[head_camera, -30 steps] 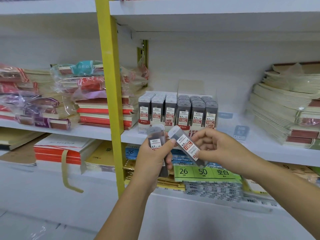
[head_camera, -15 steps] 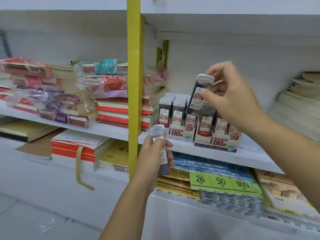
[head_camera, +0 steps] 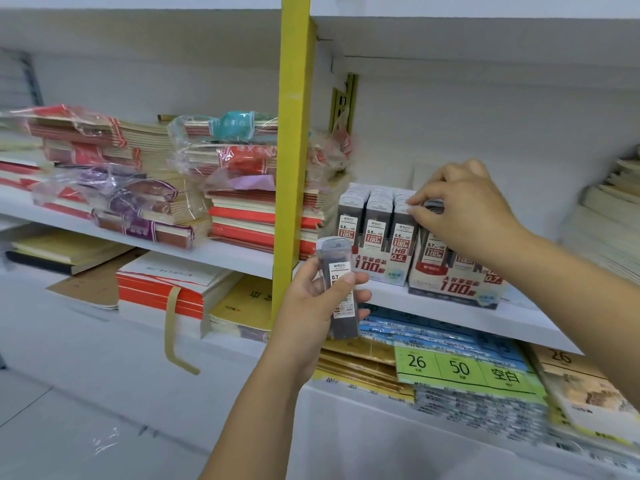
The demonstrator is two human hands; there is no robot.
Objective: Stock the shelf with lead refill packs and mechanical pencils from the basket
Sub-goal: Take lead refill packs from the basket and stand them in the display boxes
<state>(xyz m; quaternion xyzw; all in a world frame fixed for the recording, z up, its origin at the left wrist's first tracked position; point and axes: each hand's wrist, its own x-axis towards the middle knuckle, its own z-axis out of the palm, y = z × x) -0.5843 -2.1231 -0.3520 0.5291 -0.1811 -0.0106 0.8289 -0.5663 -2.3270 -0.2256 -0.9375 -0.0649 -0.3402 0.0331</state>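
I see my left hand [head_camera: 313,306] near the middle of the view, just right of the yellow post [head_camera: 294,133]. Its thumb and fingers are wrapped round a pack [head_camera: 341,292] of lead refills. The pack stands upright, cap up, with a label reading 0.7, and is held clear of the shelf [head_camera: 450,311], on the near side of its front edge. My right hand [head_camera: 464,213] is farther off and to the right, over the right box [head_camera: 453,287], the one marked 0.7. Its fingers [head_camera: 417,211] are curled down and pinch the dark cap of a second pack [head_camera: 433,205], which stands at the left end of that box. Touching that box on its left is the left box [head_camera: 375,268], marked 0.5 and full of upright packs. Left of the post lie wrapped notebook stacks [head_camera: 239,202]. On the lower shelf, below the boxes, green cards [head_camera: 464,370] read 26 and 50.
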